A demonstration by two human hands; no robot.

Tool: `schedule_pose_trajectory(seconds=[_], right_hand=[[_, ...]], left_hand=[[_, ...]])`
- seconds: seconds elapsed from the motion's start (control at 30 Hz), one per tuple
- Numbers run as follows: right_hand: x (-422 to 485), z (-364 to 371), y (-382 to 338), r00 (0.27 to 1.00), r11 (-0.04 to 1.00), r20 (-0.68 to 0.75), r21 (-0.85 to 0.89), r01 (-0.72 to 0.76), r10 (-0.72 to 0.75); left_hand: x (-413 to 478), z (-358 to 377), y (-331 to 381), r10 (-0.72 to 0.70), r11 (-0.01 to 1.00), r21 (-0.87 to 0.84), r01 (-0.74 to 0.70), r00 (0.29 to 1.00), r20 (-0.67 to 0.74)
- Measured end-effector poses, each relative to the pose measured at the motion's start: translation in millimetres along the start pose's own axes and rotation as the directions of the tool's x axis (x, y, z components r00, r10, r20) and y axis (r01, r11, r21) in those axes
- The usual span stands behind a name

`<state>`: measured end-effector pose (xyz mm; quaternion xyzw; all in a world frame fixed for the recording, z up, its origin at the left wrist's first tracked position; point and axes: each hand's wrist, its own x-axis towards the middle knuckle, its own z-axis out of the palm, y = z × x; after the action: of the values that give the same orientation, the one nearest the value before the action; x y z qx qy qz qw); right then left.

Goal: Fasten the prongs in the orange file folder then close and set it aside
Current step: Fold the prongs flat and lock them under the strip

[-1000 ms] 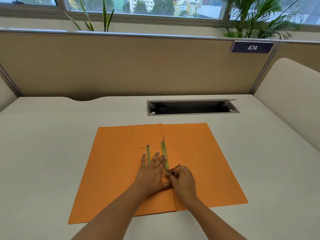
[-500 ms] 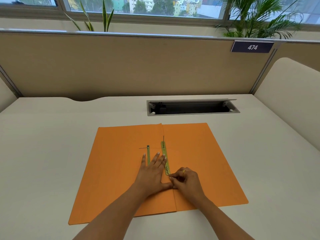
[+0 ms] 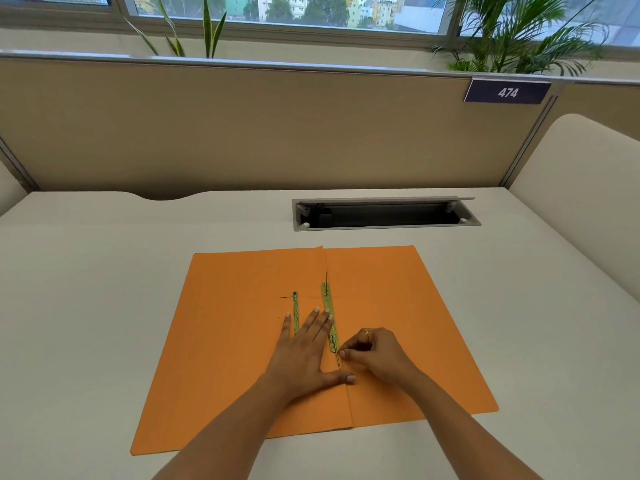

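The orange file folder (image 3: 381, 306) lies open and flat on the desk. A green metal fastener bar (image 3: 329, 315) runs along the centre fold, with a thin prong (image 3: 326, 278) standing up at its far end. A second green strip (image 3: 295, 311) lies on the left flap, a thin prong sticking out sideways at its top. My left hand (image 3: 306, 351) rests flat on the left flap, fingers spread, beside the bar. My right hand (image 3: 375, 355) pinches the thin near prong at the bar's lower end, just over the fold.
A grey cable tray (image 3: 384, 214) with its lid raised is recessed in the desk behind the folder. A beige partition with a "474" sign (image 3: 507, 92) closes the back, a padded screen (image 3: 588, 202) the right. Plants stand behind the partition.
My right hand has shifted a little toward me and to the right along the fold, drawing the near prong flatter. My left hand has stayed in place.
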<state>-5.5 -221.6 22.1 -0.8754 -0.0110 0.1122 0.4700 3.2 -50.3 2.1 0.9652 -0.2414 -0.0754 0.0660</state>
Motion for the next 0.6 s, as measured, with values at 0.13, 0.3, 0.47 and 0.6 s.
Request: schedule_pose_trajectory(seconds=[0.13, 0.3, 0.47, 0.6], right_hand=[[15.6, -3.7, -10.9, 1.0, 0.999, -0.027, 0.046, -0.009, 0.01], [46.2, -1.7, -23.4, 0.984, 1.0, -0.177, 0.01, -0.021, 0.022], [70.6, 5.2, -36.9, 0.969, 1.0, -0.248, -0.014, -0.01, 0.007], [81.5, 9.0, -42.1, 0.973, 0.998, -0.229, -0.048, -0.041, 0.029]], left_hand=[[-0.9, 2.5, -0.8, 0.007, 1.0, -0.011, -0.007, 1.0, -0.016], [-0.6, 4.0, -0.8, 0.009, 1.0, -0.026, -0.009, 1.0, -0.024], [-0.9, 4.7, -1.0, 0.008, 0.999, -0.041, -0.009, 0.999, -0.036], [-0.9, 5.5, -1.2, 0.005, 0.999, -0.047, -0.007, 0.999, -0.042]])
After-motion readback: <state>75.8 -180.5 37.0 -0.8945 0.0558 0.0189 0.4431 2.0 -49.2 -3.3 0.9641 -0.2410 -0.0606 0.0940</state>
